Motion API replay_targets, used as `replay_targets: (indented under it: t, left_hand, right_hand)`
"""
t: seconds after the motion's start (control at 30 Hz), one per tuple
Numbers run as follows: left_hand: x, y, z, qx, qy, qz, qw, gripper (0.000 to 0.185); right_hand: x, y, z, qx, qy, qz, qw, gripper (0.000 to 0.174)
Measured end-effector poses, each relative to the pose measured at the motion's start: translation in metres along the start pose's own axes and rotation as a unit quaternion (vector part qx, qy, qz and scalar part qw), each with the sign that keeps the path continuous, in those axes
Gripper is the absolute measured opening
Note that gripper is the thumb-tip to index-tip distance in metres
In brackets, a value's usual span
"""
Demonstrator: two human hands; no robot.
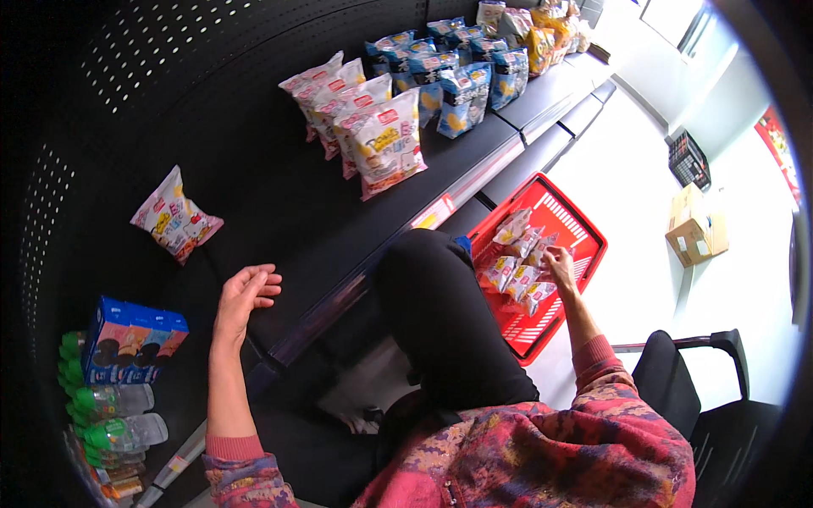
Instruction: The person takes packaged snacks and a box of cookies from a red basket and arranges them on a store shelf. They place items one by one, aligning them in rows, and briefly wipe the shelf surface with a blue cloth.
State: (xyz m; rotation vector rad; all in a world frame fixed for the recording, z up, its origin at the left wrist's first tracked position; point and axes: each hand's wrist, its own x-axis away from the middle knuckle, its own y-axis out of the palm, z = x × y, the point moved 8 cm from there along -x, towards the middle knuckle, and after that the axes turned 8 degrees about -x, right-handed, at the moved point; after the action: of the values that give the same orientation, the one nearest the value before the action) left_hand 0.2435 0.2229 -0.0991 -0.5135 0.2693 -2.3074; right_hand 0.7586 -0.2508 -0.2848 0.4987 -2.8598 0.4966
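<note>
My left hand (pixel 249 293) hovers over the black shelf (pixel 273 216) with nothing in it, fingers loosely curved and a little apart. A white and pink snack bag (pixel 176 219) lies tilted on the shelf beyond it. My right hand (pixel 559 261) reaches into a red plastic shopping basket (pixel 587 238), its fingers at the top of one of several small snack bags (pixel 524 279) inside. Whether they grip that bag is unclear. Larger white and pink snack bags (pixel 386 143) stand in a row farther along the shelf.
Blue snack bags (pixel 465 98) and orange bags (pixel 542 47) stand farther along the shelf. Blue cookie boxes (pixel 133 343) and green-capped bottles (pixel 124 432) are at the left. A black chair (pixel 730 438), a cardboard box (pixel 695 228) and a black crate (pixel 688 159) are at the right.
</note>
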Motion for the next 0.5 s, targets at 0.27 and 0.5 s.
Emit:
replay_targets:
  t: [0.27,0.5]
  left_hand:
    - [0.002,0.001,0.002,0.002,-0.014,-0.008,1.0,0.032]
    - [0.004,0.002,0.003,-0.004,-0.015,-0.006,1.0,0.032]
  right_hand:
    - [-0.01,0.081,0.022,0.072,-0.005,-0.12,0.99,0.03]
    - [0.017,0.073,0.055,0.355,0.039,-0.053,0.933,0.053]
